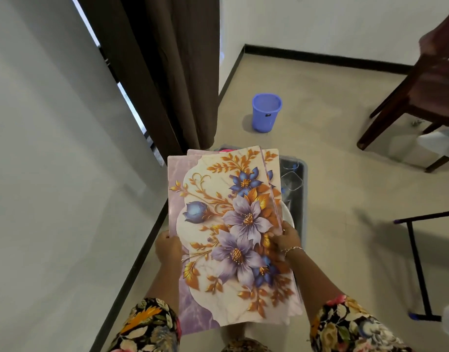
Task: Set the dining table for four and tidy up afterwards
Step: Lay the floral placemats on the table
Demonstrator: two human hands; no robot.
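Both hands clasp a stack of thin, glossy rectangular placemats (231,224) printed with purple and blue flowers and gold leaves. The left hand (168,250) curls round the stack's left edge, fingertips hidden beneath, and the right hand (285,239), with a thin metal bracelet (293,248) at the wrist, pinches the right edge. How many mats the stack holds is hard to tell; only offset corners of lower ones peek out at its far end. Directly under the stack, mostly covered by it, a grey translucent plastic tub (300,179) sits on the floor, with a curved white rim (287,212) of something unidentifiable showing beside the stack's right edge. Beyond the stack stands a round blue plastic bucket (266,111). Beyond and to its left hangs a pleated brown fabric curtain (172,72). Far to the stack's right, a dark wooden chair (421,92) is blurred and cut off.
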